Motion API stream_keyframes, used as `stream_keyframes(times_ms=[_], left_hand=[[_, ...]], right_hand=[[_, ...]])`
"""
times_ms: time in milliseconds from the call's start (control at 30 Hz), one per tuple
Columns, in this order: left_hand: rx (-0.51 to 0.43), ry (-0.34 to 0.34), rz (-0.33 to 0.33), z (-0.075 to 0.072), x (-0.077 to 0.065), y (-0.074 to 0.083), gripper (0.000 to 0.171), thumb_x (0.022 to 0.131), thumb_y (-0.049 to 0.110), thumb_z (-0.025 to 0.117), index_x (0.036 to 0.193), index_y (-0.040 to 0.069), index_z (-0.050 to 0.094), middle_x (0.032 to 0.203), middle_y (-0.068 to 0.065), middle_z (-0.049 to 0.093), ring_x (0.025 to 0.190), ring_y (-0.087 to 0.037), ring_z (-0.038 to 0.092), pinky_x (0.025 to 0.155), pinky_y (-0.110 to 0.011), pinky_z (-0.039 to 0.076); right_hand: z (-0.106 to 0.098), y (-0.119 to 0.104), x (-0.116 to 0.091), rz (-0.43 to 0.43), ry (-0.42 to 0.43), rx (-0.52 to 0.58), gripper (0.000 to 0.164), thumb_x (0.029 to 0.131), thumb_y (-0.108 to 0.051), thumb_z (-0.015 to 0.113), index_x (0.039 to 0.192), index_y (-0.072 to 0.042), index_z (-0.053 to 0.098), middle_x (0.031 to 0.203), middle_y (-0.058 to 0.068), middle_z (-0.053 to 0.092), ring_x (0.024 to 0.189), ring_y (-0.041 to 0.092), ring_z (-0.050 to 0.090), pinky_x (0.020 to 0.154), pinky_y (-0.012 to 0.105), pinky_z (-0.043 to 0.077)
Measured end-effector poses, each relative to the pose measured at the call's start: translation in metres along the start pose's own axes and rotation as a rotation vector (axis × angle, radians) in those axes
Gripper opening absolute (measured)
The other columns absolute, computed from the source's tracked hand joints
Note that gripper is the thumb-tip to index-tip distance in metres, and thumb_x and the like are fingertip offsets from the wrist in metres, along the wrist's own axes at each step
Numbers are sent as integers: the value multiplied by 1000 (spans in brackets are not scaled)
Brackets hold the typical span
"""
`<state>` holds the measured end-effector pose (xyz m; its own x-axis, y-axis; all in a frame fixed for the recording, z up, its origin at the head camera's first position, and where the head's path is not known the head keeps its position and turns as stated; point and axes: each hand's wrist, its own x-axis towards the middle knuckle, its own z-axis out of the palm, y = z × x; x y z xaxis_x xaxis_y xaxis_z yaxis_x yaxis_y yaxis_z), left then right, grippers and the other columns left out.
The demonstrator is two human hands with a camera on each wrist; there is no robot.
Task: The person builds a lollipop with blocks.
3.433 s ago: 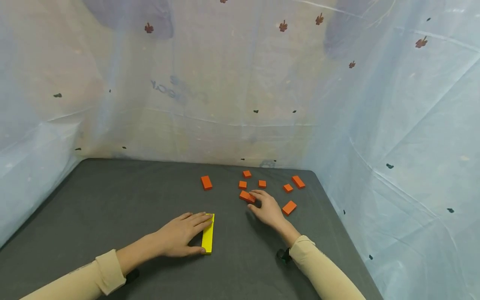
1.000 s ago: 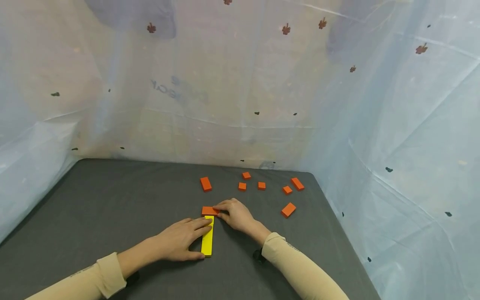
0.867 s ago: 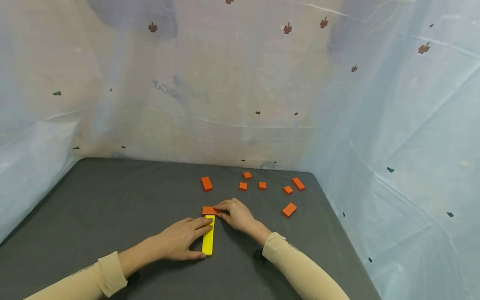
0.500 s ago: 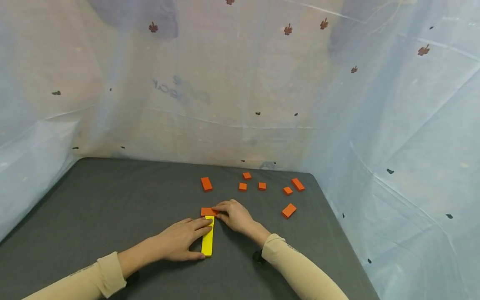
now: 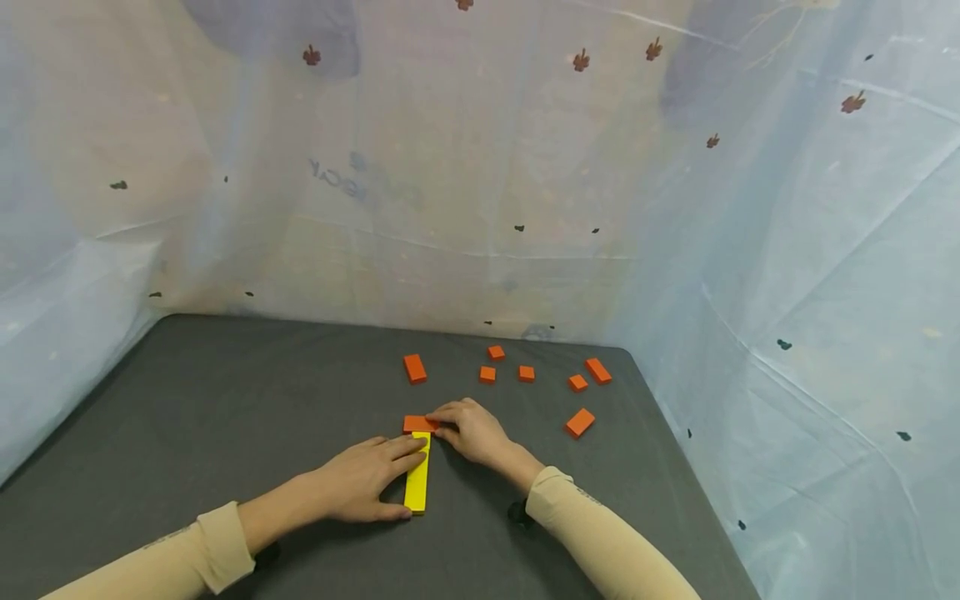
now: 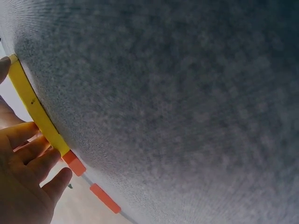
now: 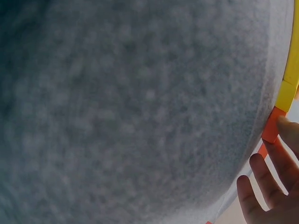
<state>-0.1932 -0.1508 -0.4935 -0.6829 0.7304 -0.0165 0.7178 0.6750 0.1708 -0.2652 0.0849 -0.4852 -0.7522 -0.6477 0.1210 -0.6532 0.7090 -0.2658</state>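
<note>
A long yellow strip (image 5: pixel 416 490) lies lengthwise on the dark table. In the right wrist view a seam sets off a short yellow piece (image 7: pixel 284 96) at its far end. My left hand (image 5: pixel 356 483) reaches over from the left, fairly straight fingers touching the strip's far part, thumb at its near end. Across that far end lies an orange rectangular block (image 5: pixel 417 424), its near side up against the yellow. Thumb and index finger of my right hand (image 5: pixel 476 432) pinch the orange block's right end; the other fingers are spread, as the right wrist view shows.
Behind the hands lie an orange rectangle (image 5: pixel 415 368) and small orange squares (image 5: pixel 487 375). Farther right are another square (image 5: pixel 577 382) and two rectangles, one near the table's right edge (image 5: pixel 598 371), one closer (image 5: pixel 580 422). Translucent sheeting (image 5: pixel 450 275) hangs behind and beside the table.
Since the earliest frame my right hand has brought the orange block leftward and nearer, to the yellow strip's far end. Over the last second both hands stay almost still.
</note>
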Motion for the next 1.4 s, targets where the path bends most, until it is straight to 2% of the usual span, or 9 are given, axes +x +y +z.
stream_keyframes(times_ms=[367,567,767,967,1167,1400], left_hand=[[27,0,6,-1,1,0,86,95,69,62,157,11,48,166,-7,39,149,-24,42,116,-53,40],[37,-6,2,-2,4,-1,87,95,70,60,158,12,47,166,-6,38,150,-24,40,118,-53,38],[14,-32,-8,-3,3,0,87,95,68,61,159,12,45,168,-6,35,151,-25,38,119,-55,36],[-15,-47,-22,-6,0,3,88,94,69,61,159,12,45,168,-6,34,151,-26,38,118,-56,36],[-10,-33,-27,-5,-1,3,91,92,75,58,158,14,46,168,-4,35,150,-24,40,118,-55,37],[22,36,-44,-8,-1,3,89,93,73,60,155,11,51,165,-7,40,148,-28,43,118,-55,36]], right_hand=[[0,1,-1,-11,-4,2,32,104,-22,67,135,-18,72,133,1,70,118,21,64,102,35,53],[2,3,-1,-10,26,5,32,103,-21,68,134,-16,72,132,3,70,118,23,64,101,37,53],[2,2,-3,17,-7,22,35,105,-26,65,139,-18,69,136,2,67,123,23,62,104,38,52],[-3,4,-7,31,-10,144,38,105,-26,65,142,-16,66,140,4,64,129,24,60,108,42,50],[-10,18,-7,73,41,259,42,104,-24,66,144,-11,64,143,8,63,130,27,60,107,47,51],[-23,50,1,172,154,298,42,103,-22,67,143,-8,64,144,11,62,120,29,65,97,49,55]])
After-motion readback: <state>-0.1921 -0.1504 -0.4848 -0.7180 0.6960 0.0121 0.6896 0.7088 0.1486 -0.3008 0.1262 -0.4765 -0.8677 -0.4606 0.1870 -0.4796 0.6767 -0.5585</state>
